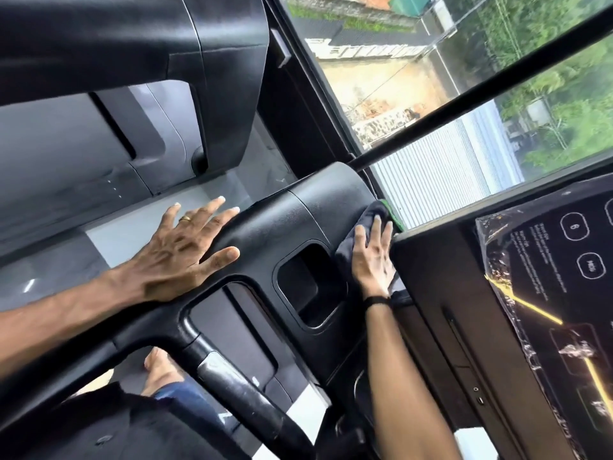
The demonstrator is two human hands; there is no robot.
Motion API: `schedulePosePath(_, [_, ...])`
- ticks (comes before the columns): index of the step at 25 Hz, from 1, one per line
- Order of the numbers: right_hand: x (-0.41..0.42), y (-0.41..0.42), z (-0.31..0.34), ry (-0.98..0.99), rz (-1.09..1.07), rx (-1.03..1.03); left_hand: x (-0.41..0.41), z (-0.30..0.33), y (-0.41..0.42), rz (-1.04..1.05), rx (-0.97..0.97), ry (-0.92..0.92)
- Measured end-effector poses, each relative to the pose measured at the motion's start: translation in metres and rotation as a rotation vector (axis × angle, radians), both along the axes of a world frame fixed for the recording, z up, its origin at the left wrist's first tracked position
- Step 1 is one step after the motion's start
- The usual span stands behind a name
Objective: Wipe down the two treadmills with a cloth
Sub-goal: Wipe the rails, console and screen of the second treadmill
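Observation:
I am leaning over a black treadmill console (pixel 298 220) seen at a steep tilt. My left hand (pixel 185 254) lies flat on the console's left arm, fingers spread and straight, a ring on one finger. My right hand (pixel 373 257) presses a dark cloth (pixel 371 215) with a green edge against the console's far side, beside the display housing; its fingers are straight on the cloth. The display panel (pixel 550 277) at the right is wrapped in clear plastic film. A second treadmill's black console (pixel 132 44) fills the upper left.
A black handlebar (pixel 238 390) runs down at the lower middle, with my foot (pixel 162 370) on the deck below it. A large window (pixel 447 127) with a black bar across it is straight ahead. Grey floor (pixel 132 224) lies between the two machines.

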State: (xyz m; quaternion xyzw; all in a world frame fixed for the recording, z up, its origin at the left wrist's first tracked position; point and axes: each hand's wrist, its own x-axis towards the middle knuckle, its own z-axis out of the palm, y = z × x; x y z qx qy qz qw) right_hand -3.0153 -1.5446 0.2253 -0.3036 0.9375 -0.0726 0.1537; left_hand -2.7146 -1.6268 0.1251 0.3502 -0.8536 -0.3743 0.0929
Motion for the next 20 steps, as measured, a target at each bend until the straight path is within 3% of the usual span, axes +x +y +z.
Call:
schedulePosePath(2, [-0.006, -0.007, 0.007, -0.116, -0.098, -0.113, 0.0, 0.0, -0.001, -0.012, -0.018, -0.003])
schedulePosePath(3, [-0.004, -0.005, 0.004, -0.076, -0.124, -0.085, 0.001, 0.0, -0.001, -0.019, -0.025, -0.006])
schedulePosePath(5, [0.007, 0.011, -0.005, 0.126, -0.155, 0.056, 0.001, 0.0, 0.001, -0.022, -0.027, 0.007])
schedulePosePath(9, [0.044, 0.06, -0.03, 0.378, -0.09, 0.068, 0.002, -0.001, -0.001, -0.025, -0.008, 0.051])
schedulePosePath(16, [0.127, 0.131, -0.038, 0.246, -0.045, 0.018, 0.002, -0.002, 0.001, -0.025, 0.01, 0.065])
schedulePosePath(20, [0.16, 0.15, -0.036, 0.229, 0.171, 0.116, 0.001, -0.001, 0.002, -0.009, 0.01, 0.072])
